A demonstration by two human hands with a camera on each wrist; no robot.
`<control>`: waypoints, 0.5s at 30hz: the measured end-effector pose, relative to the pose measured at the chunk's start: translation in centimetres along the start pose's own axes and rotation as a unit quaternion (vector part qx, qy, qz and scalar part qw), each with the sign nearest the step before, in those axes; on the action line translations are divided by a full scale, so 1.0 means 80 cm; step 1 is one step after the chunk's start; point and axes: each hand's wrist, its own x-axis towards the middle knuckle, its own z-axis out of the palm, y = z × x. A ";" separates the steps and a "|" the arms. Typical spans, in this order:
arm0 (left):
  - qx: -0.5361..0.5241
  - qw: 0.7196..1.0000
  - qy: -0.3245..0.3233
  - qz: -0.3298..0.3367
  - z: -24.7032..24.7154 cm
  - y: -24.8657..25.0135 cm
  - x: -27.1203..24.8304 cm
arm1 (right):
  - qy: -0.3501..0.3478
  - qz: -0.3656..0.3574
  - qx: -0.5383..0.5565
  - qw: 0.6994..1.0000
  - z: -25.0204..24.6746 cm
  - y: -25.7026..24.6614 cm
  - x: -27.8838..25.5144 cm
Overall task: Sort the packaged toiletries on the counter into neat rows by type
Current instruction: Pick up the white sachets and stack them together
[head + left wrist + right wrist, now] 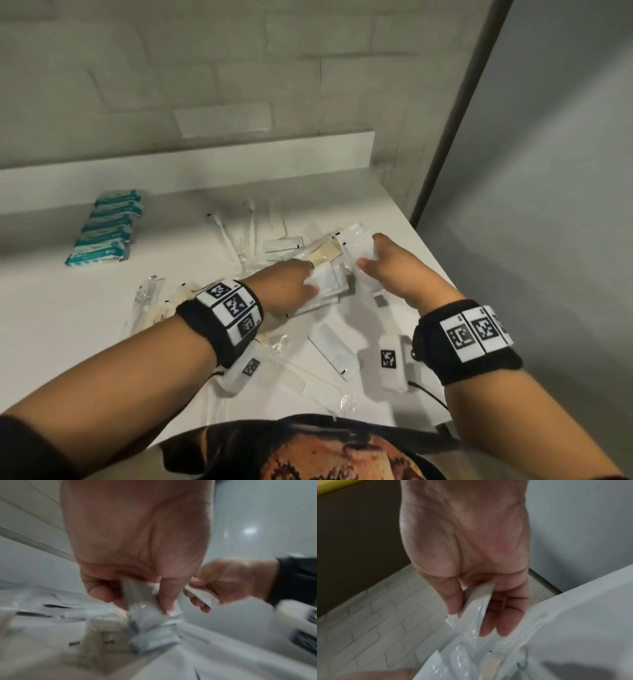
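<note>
Both hands work over a loose heap of packets (308,253) in the middle of the white desk (68,325). The left hand (291,284) pinches a small white sachet (329,286) between thumb and fingers; the left wrist view shows the crumpled wrapper (142,601) caught under the thumb (167,595). The right hand (387,270) holds a clear-wrapped white packet (359,245) between its thumb and fingers, seen in the right wrist view as a flat packet (476,608) gripped edge-on.

At the far left of the desk, teal-and-white packs (106,228) lie in a tidy row, one touching the next. Behind the heap, wrapped toothbrushes (239,233) lie side by side. Near the left forearm lie a few clear sleeves with beige contents (154,308). Closer to the person lie a wrapped white comb (291,375) and a long white sachet (334,349).
</note>
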 end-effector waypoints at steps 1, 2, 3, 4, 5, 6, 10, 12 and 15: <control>-0.042 0.998 0.044 -0.003 -0.007 -0.003 0.000 | 0.014 -0.008 0.046 0.999 0.000 -0.001 0.001; -0.103 0.990 0.093 -0.006 -0.013 -0.009 0.002 | 0.027 -0.021 0.101 0.994 0.000 -0.004 0.002; -0.190 0.972 0.136 -0.008 -0.018 -0.013 0.001 | 0.031 -0.031 0.162 0.986 0.001 -0.008 0.001; -0.292 0.942 0.169 -0.008 -0.024 -0.018 0.001 | 0.026 -0.041 0.224 0.973 0.003 -0.015 0.001; -0.390 0.903 0.181 -0.001 -0.028 -0.020 0.000 | 0.017 -0.044 0.269 0.962 0.007 -0.021 0.000; -0.474 0.862 0.179 0.006 -0.031 -0.020 -0.001 | 0.013 -0.046 0.295 0.954 0.013 -0.025 0.001; -0.660 0.743 0.105 0.037 -0.039 -0.009 -0.008 | 0.049 -0.040 0.286 0.956 0.039 -0.038 0.006; -0.672 0.733 0.088 0.055 -0.036 -0.010 -0.010 | 0.041 -0.030 0.302 0.952 0.045 -0.042 0.009; -0.662 0.743 0.059 0.077 -0.034 -0.015 -0.019 | 0.016 -0.027 0.285 0.958 0.046 -0.051 0.011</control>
